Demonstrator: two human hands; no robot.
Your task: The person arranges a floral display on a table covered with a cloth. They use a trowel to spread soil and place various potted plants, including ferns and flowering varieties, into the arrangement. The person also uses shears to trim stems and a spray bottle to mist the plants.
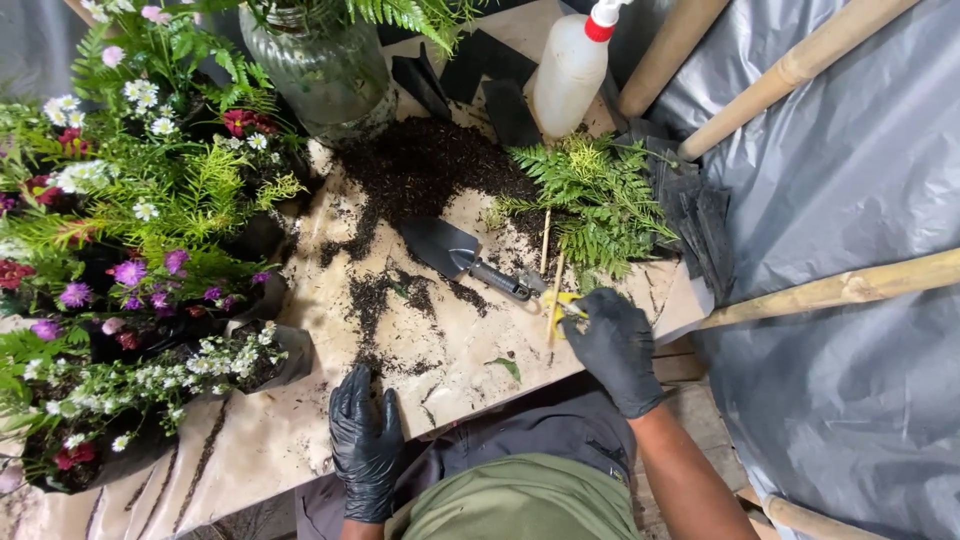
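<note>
Paper-covered tabletop (300, 440), tan and dirt-strewn, grey plastic sheeting (850, 200) draped all round with bamboo poles (800, 65) lying across it. Dark soil pile (425, 165) heaped near the far edge, just in front of a glass jar (325, 70). White spray bottle (570, 65) with a red collar standing to the right of that. Potted flowers (130, 230) crowding the left side, purple, white and red blooms in black bags. Small hand trowel (455, 255) lying flat between soil and fern cuttings (595, 200), blade pointing up-left. Right hand (615, 345), black-gloved, down at the table's near right edge, fingers curled shut around a yellow tool (560, 305), a thin wooden stick (553, 300) just beside it; exact kind of tool hard to make out. Left hand (365, 440), also gloved in black, resting flat on the paper at the near edge, fingers spread and loose, holding nothing, well apart from the right.
</note>
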